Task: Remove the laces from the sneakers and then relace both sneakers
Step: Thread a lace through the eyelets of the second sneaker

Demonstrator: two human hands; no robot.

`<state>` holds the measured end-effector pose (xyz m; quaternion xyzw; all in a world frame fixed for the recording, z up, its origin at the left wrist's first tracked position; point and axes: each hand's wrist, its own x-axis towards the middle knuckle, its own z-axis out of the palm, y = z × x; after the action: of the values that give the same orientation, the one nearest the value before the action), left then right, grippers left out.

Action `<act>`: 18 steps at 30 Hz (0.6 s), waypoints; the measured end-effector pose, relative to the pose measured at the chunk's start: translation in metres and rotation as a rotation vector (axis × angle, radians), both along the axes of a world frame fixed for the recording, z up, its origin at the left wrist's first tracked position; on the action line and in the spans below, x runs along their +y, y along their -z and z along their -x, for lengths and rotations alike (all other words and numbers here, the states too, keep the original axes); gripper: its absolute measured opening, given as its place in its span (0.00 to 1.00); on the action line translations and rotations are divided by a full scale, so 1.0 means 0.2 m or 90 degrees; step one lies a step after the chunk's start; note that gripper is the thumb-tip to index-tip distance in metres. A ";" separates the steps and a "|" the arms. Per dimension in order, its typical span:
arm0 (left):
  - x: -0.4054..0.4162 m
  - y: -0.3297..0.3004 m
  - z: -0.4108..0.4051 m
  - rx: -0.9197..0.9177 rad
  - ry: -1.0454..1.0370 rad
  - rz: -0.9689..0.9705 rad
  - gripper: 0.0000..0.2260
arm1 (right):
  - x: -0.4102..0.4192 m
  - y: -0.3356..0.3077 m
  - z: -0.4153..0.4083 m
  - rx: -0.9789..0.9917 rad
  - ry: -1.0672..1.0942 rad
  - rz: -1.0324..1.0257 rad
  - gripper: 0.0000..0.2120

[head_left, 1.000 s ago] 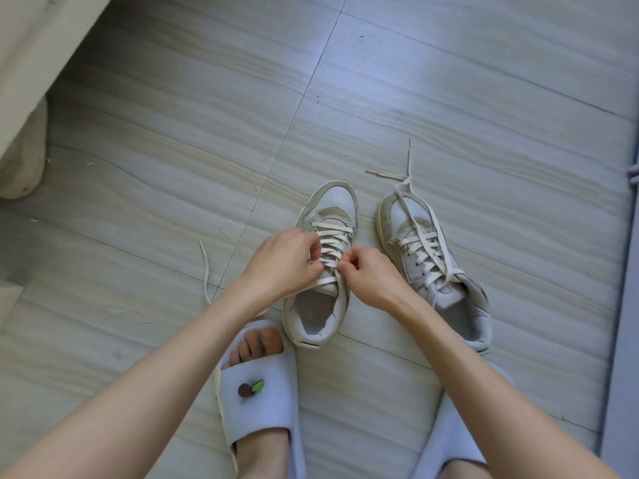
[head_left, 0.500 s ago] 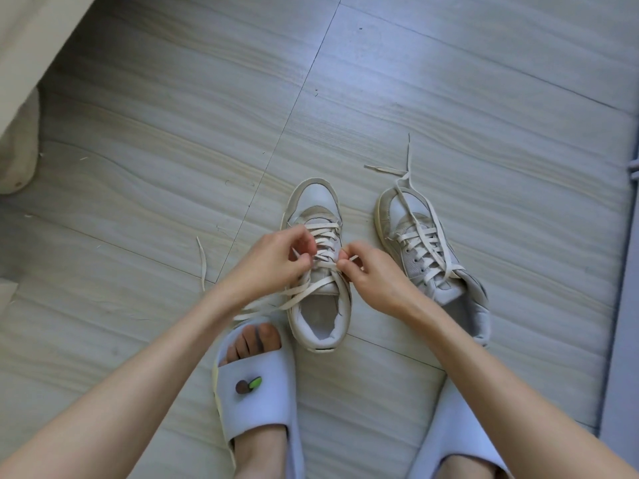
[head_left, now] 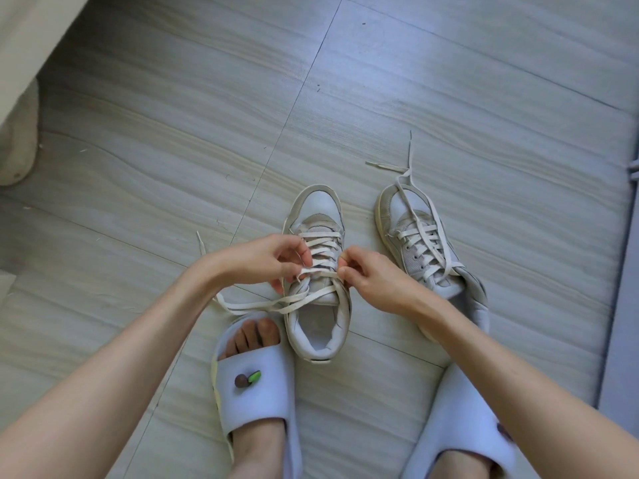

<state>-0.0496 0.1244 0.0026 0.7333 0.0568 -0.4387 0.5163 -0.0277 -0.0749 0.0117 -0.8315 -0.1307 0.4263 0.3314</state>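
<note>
The flat cream lace [head_left: 316, 271] is pinched taut by the left hand [head_left: 266, 261] and right hand [head_left: 371, 274], spanning the worn white leather sneaker [head_left: 318, 271] between them so that slack is kept out.

**Colours and patterns: pale scene, off-white on grey**

Left sneaker [head_left: 316, 278] – white upper, beige-grey suede at toe and eyestay, white lining, cream laces [head_left: 320, 245]. Right sneaker [head_left: 420, 243] – same white and grey, yellowed sole edge, cream lace [head_left: 423, 233] trailing far onto the floor. Floor [head_left: 449, 81]: light grey tiles with wavy beige wood-grain streaks, thin dark grout lines. Near slides [head_left: 254, 388] pale lilac-white; left one has a brown and a green charm [head_left: 247, 379]. Far-left furniture [head_left: 20, 63] cream. Right edge strip [head_left: 622, 305] plain blue-grey.
</note>
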 end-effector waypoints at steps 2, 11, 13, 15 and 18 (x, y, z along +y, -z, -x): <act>-0.01 0.00 0.01 0.001 0.005 -0.002 0.06 | -0.01 -0.01 -0.01 0.021 -0.024 0.008 0.12; -0.09 0.03 0.02 -0.070 -0.103 0.079 0.06 | 0.00 -0.04 -0.10 0.052 -0.115 0.009 0.11; -0.05 0.05 0.06 -0.002 -0.247 0.200 0.07 | -0.02 -0.03 -0.07 0.074 -0.042 -0.038 0.11; -0.03 0.07 0.10 0.027 -0.340 0.269 0.09 | -0.02 -0.01 -0.04 0.080 0.003 -0.071 0.10; -0.01 0.08 0.10 0.000 -0.314 0.240 0.11 | -0.02 0.00 -0.04 0.039 0.000 -0.043 0.08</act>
<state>-0.0698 0.1220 -0.0142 0.5889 0.1504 -0.3030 0.7340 -0.0199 -0.0793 0.0126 -0.8065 -0.1347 0.4466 0.3631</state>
